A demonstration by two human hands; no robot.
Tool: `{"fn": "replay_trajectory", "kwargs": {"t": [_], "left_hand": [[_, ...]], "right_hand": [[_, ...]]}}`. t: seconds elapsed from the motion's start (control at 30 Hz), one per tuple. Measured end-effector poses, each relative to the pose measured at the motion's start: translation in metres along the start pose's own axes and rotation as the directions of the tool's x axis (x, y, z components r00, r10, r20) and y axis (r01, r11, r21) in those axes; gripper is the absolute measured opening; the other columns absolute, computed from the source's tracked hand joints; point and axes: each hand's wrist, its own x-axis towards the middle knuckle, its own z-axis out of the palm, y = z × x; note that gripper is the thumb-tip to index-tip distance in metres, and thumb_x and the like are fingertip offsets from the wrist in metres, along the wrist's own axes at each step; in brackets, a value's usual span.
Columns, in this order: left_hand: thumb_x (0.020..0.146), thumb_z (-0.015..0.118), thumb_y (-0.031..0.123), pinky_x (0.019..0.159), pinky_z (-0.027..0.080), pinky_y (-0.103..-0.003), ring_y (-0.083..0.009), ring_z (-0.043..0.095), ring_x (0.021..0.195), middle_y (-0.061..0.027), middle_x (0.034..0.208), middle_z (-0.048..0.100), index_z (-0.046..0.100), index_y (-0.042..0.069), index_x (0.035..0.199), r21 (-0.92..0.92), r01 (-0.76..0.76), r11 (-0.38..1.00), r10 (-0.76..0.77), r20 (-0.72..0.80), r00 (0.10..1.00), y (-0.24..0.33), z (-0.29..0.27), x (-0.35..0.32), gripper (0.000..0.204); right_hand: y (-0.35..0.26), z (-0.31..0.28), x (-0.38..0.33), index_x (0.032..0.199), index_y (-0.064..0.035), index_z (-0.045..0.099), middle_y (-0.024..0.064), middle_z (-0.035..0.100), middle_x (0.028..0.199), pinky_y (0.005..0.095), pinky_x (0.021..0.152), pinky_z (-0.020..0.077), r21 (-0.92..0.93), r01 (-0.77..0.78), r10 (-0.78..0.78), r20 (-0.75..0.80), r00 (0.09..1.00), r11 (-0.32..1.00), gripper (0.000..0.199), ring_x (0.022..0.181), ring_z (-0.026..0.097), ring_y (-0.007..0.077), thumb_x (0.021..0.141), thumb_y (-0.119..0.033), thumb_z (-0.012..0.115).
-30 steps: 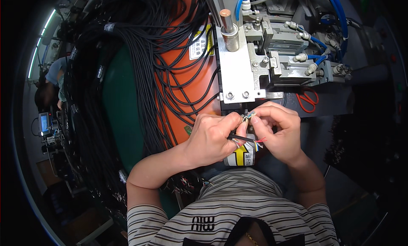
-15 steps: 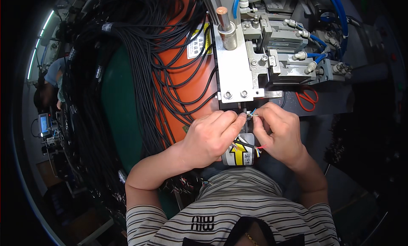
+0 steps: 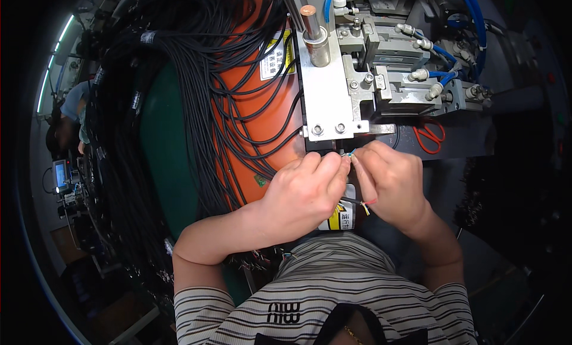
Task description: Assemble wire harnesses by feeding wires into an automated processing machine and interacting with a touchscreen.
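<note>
Just below the machine's front plate, my hands meet with their fingertips almost touching. My left hand (image 3: 307, 187) is closed in a pinch at the near end of thin blue wires (image 3: 350, 154). The fingers of my right hand (image 3: 390, 181) are pinched on the other side of the same wires. From under my left hand sticks out a black cable (image 3: 354, 200), its stripped end fanning into red, yellow and white strands (image 3: 366, 209) by my right palm. What lies inside the left fist is hidden.
A metal machine plate (image 3: 328, 101) with a round post (image 3: 319, 50) stands ahead, pneumatic cylinders (image 3: 405, 101) to its right. Red-handled scissors (image 3: 429, 136) lie right. Many black cables (image 3: 202, 89) cover the orange surface (image 3: 262, 160) at left. Another person (image 3: 72, 107) is far left.
My left hand has shifted slightly right, and my right fingers have closed in toward it. The black cable's stripped end has swung a little right; the blue wires now lie between my fingertips.
</note>
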Motion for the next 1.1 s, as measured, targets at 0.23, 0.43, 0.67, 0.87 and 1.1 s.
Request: {"fn": "replay_trajectory", "kwargs": {"t": [0.23,0.43,0.67,0.87,1.1], "left_hand": [[0.07,0.063,0.008,0.056,0.046,-0.031,-0.0207,0.055,0.073,-0.0083,0.087,0.05,0.062,-0.006,0.116,0.014,0.014,1.0,-0.014,0.034,0.999,0.001,0.001,0.0,0.048],[0.073,0.063,0.008,0.06,0.048,-0.034,-0.022,0.057,0.074,-0.0085,0.087,0.052,0.064,-0.003,0.114,-0.016,0.043,0.999,-0.043,0.015,0.999,-0.002,-0.001,0.001,0.042],[0.067,0.065,-0.004,0.063,0.047,-0.034,-0.0234,0.06,0.077,-0.0076,0.09,0.058,0.069,0.001,0.102,-0.266,0.168,0.949,-0.211,-0.141,0.967,-0.023,0.001,-0.028,0.036],[0.067,0.069,-0.006,0.066,0.048,-0.038,-0.0254,0.061,0.078,-0.0095,0.086,0.058,0.068,0.0,0.104,-0.073,0.251,0.965,-0.26,-0.162,0.952,-0.026,-0.003,-0.026,0.038],[0.078,0.072,-0.004,0.057,0.047,-0.033,-0.0238,0.062,0.067,-0.0108,0.079,0.063,0.067,-0.001,0.104,-0.449,0.166,0.878,-0.276,-0.191,0.942,-0.02,0.009,-0.023,0.027]], "right_hand": [[0.003,0.006,0.0,0.084,0.0006,0.066,0.0107,0.064,0.076,0.0338,0.05,0.0487,0.059,0.025,-0.02,-0.082,0.996,0.998,0.005,0.056,0.062,0.027,0.08,0.0,0.068],[0.009,0.0,0.006,0.084,0.002,0.065,0.009,0.063,0.071,0.0285,0.046,0.0449,0.099,-0.063,0.057,0.066,0.996,0.993,0.004,0.048,0.059,0.018,0.08,0.0,0.067],[0.02,0.006,0.003,0.087,0.0032,0.065,0.0016,0.06,0.065,0.0195,0.046,0.0357,0.475,-0.369,0.29,0.232,0.928,0.799,0.007,0.049,0.048,0.0025,0.083,-0.001,0.068],[0.004,-0.001,-0.007,0.095,0.0029,0.066,0.0012,0.064,0.078,0.0176,0.048,0.035,0.425,-0.268,0.247,0.106,0.963,0.864,0.013,0.053,0.048,0.0006,0.081,0.003,0.068],[-0.009,0.006,-0.012,0.119,0.0057,0.058,0.0083,0.066,0.093,0.0168,0.049,0.0386,0.746,-0.239,0.237,0.112,0.965,0.621,0.033,0.057,0.055,0.0048,0.086,0.009,0.062]]}}
